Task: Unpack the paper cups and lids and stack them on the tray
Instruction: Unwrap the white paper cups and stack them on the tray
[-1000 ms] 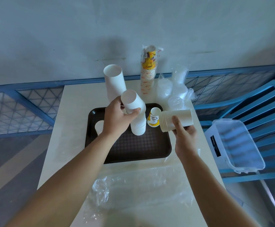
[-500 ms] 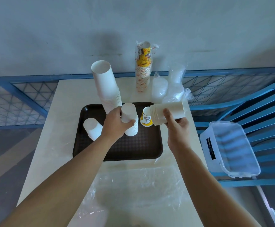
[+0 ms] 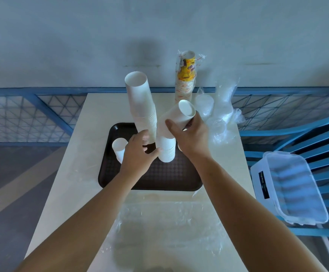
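A tilted stack (image 3: 174, 118) of white paper cups is in the right hand (image 3: 193, 136), thumb across its front and fingers wrapped behind. Its open end leans up and to the right. Its lower end meets the top of a short stack (image 3: 167, 152) standing on the dark tray (image 3: 159, 179). Whether the two have begun to nest cannot be told.

The left hand (image 3: 136, 156) sits between this short stack and a tall stack (image 3: 141, 107). Its thumb lies against the short stack and its curled fingers are near the foot of the tall one. Whether it truly grips either cannot be told. The tall stack stands on the tray and leans noticeably, just beside both hands. A single cup (image 3: 118, 147) stands at the tray's left side.

The likely step is joining the held cups to the short stack. The main risk appears to be the angle: pushed down while tilted, the cups could jam, crush a rim, or tip the short stack over. A knuckle or the held cups brushing the leaning tall stack could topple it across the tray or off the table (image 3: 77, 163).

Beyond the tray, printed cups (image 3: 186, 75) stand in their wrapper, with a bag of lids (image 3: 220, 112) beside them, both not yet unpacked. Loose plastic wrap (image 3: 169, 222) lies on the near part of the table, where a forearm could drag it. A plastic tub (image 3: 293, 191) rests on a blue chair (image 3: 326, 134) to the right.
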